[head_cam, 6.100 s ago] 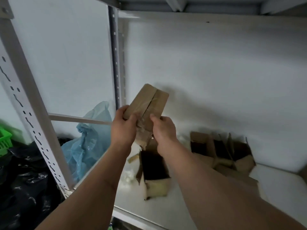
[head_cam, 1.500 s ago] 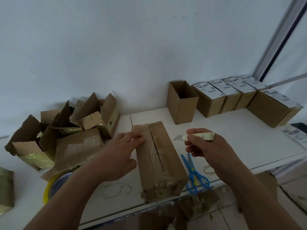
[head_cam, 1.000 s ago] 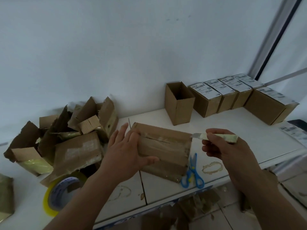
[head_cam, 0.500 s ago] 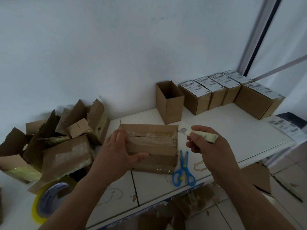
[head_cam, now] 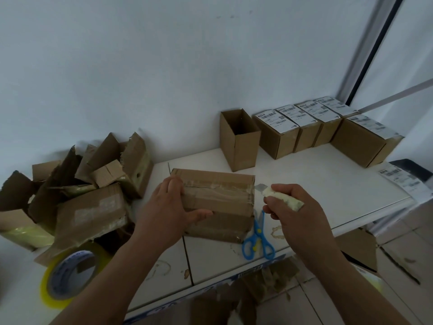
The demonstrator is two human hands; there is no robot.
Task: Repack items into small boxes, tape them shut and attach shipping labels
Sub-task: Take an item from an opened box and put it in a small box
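A taped brown cardboard box (head_cam: 222, 195) lies crosswise on the white table (head_cam: 316, 184). My left hand (head_cam: 168, 207) grips its left end, fingers over the top and thumb on the front face. My right hand (head_cam: 295, 209) holds a pale yellow utility knife (head_cam: 281, 198); its blade tip sits just off the box's right top edge, at the taped seam. An open small box (head_cam: 239, 139) stands behind, with several labelled boxes (head_cam: 302, 127) in a row to its right.
Blue scissors (head_cam: 257, 242) lie by the box's front right corner. A heap of torn cartons (head_cam: 82, 184) fills the left side, with a yellow tape roll (head_cam: 68, 277) in front. Loose shipping labels (head_cam: 403, 179) lie at the right edge. Cardboard scraps (head_cam: 269, 282) litter the floor.
I carried the box from a shelf to the table and turned it crosswise. Over the last half second the knife blade has stayed by the box's right top edge.
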